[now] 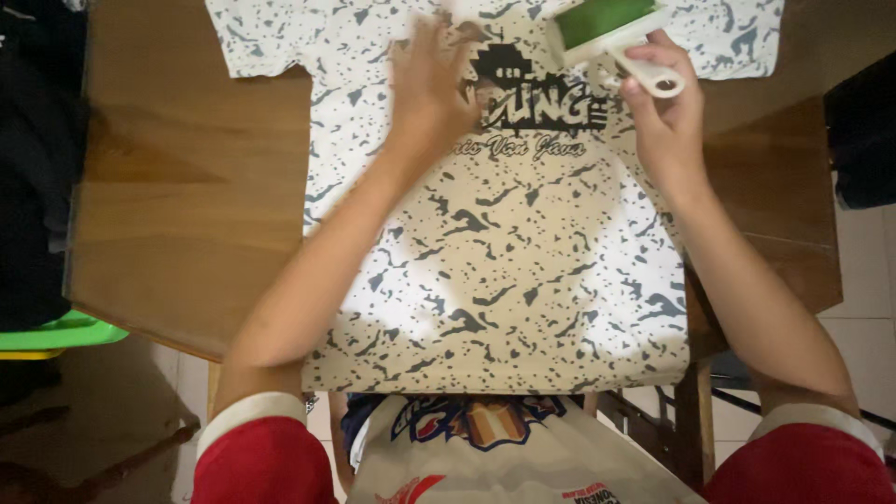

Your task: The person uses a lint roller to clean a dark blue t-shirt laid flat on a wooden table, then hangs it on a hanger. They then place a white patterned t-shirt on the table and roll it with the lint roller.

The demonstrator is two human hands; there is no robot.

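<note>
Left hand (pixel 431 79) lies flat, open on the T-shirt (pixel 504 261); right hand (pixel 665 112) grips a lint roller (pixel 611 33)

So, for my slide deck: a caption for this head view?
Left hand flattens a speckled T-shirt on a wooden table; right hand holds a green lint roller.

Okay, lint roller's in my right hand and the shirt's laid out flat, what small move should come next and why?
Probably lower the green lint roller onto the t-shirt near the chest print. The right hand holds it at the shirt's top, and the left hand lies flat on the cloth, steadying it.
</note>
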